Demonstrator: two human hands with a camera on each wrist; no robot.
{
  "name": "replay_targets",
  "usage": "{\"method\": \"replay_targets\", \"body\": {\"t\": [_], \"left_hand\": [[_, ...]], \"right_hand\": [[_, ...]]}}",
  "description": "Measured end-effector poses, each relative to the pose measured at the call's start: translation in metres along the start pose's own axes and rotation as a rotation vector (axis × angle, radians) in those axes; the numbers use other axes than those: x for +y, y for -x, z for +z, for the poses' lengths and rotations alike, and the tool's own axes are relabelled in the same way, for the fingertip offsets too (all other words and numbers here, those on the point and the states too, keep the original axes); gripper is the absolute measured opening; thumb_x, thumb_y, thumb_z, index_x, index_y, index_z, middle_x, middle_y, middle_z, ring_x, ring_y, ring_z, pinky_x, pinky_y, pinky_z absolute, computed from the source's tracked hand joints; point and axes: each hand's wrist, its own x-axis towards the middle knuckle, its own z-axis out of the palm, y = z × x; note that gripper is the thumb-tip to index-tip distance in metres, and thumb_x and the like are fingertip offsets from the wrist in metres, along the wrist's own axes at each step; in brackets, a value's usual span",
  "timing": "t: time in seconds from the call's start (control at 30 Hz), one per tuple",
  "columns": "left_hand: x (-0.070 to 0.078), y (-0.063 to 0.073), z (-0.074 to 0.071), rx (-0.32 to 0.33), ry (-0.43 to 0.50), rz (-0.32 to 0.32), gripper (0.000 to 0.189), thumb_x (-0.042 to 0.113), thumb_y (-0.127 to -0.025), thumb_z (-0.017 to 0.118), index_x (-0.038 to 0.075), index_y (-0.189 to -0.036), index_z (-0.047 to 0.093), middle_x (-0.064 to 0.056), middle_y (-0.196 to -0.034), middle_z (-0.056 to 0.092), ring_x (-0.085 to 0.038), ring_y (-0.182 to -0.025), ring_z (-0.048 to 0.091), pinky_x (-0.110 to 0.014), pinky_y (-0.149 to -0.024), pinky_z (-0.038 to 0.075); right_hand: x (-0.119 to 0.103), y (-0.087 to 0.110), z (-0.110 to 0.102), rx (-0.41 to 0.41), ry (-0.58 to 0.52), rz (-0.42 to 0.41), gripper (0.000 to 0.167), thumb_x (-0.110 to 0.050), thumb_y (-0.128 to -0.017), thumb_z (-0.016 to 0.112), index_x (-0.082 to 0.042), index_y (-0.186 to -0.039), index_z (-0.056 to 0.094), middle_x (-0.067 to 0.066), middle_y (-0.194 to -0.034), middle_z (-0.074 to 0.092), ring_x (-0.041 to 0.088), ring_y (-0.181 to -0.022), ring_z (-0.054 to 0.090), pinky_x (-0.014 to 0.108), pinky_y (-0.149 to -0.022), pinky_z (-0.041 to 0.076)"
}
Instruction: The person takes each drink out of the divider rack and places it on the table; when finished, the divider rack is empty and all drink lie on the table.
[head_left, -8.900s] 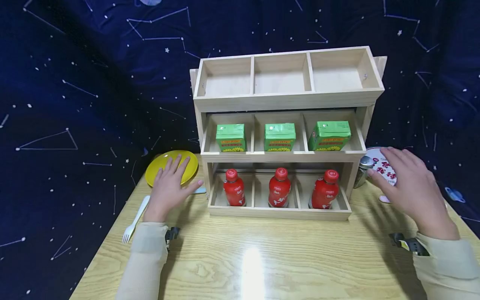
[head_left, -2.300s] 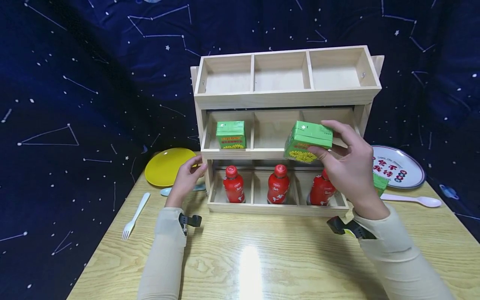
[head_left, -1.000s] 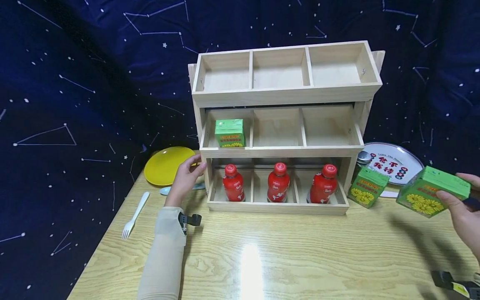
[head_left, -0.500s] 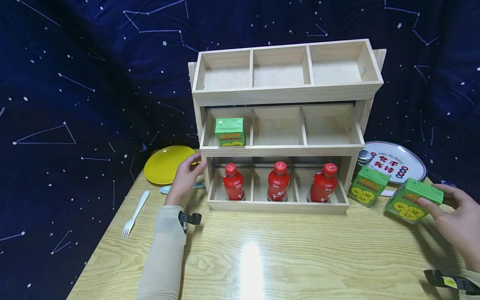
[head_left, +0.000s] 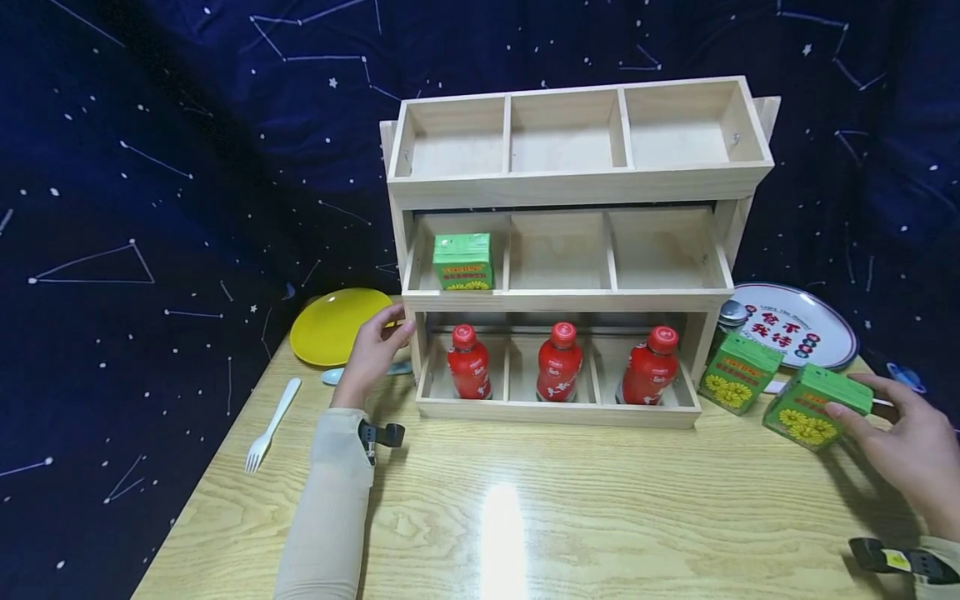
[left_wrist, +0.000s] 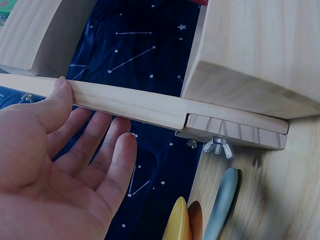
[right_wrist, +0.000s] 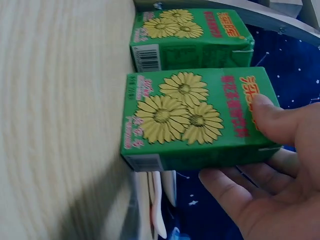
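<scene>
My right hand (head_left: 911, 446) pinches a green drink carton (head_left: 813, 408) with yellow flowers on it, thumb on the front, fingers behind. The carton is upright at the table's right, its base at or very near the tabletop. Beside it stands a second green carton (head_left: 738, 375), close to the wooden rack's right foot. My left hand (head_left: 369, 358) holds the left side post of the wooden rack (head_left: 558, 300); in the left wrist view the thumb presses one face of the post (left_wrist: 125, 102) and the fingers lie behind it. A third green carton (head_left: 463, 262) sits in the middle tier's left compartment.
Red bottles (head_left: 558, 367) stand in the bottom tier's compartments. A yellow plate (head_left: 330, 329), a white fork (head_left: 272, 425) and a pale blue utensil (head_left: 332, 377) lie left. Behind the right cartons are a white printed plate (head_left: 821, 325) and a metal-lidded jar (head_left: 732, 313).
Two cartons have left the middle tier for the right side of the table. Over the last second my right hand lowered its carton and brought it left beside the other. The left hand stays on the post.
</scene>
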Motion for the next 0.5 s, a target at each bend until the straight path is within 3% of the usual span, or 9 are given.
{"method": "replay_targets", "body": {"t": [0.13, 0.23, 0.33, 0.5], "left_hand": [[0.000, -0.001, 0.000, 0.000, 0.008, -0.002, 0.049, 0.026, -0.100, 0.059, 0.011, -0.145, 0.049, -0.013, -0.142, 0.051, -0.032, -0.121, 0.056, -0.044, -0.099, 0.049], [-0.001, -0.001, 0.000, 0.006, 0.005, 0.004, 0.049, 0.028, -0.099, 0.061, 0.011, -0.144, 0.050, -0.012, -0.140, 0.052, -0.030, -0.120, 0.057, -0.043, -0.099, 0.050], [-0.002, -0.001, 0.000, 0.008, 0.001, 0.019, 0.049, 0.029, -0.099, 0.061, 0.010, -0.143, 0.051, -0.012, -0.138, 0.054, -0.029, -0.118, 0.058, -0.043, -0.098, 0.051], [-0.003, -0.001, 0.000, 0.011, 0.014, 0.046, 0.047, 0.027, -0.099, 0.061, 0.007, -0.141, 0.052, -0.014, -0.135, 0.056, -0.030, -0.118, 0.058, -0.046, -0.098, 0.050]], "right_hand": [[0.001, 0.001, -0.001, -0.031, -0.042, -0.043, 0.067, -0.021, -0.093, 0.070, 0.006, -0.146, 0.039, 0.020, -0.136, 0.047, -0.021, -0.101, 0.035, -0.003, -0.070, 0.039], [-0.003, 0.002, -0.002, -0.024, -0.060, -0.080, 0.069, -0.019, -0.094, 0.069, 0.004, -0.149, 0.035, 0.024, -0.151, 0.035, -0.020, -0.113, 0.028, -0.003, -0.088, 0.031], [-0.011, 0.003, -0.006, 0.034, -0.076, -0.124, 0.066, -0.015, -0.092, 0.070, 0.007, -0.146, 0.039, 0.023, -0.152, 0.035, -0.021, -0.114, 0.025, 0.000, -0.099, 0.021], [-0.034, 0.005, -0.012, 0.144, -0.145, -0.194, 0.061, -0.006, -0.088, 0.072, 0.007, -0.141, 0.047, -0.019, -0.137, 0.044, -0.015, -0.121, 0.030, 0.007, -0.106, 0.023]]}}
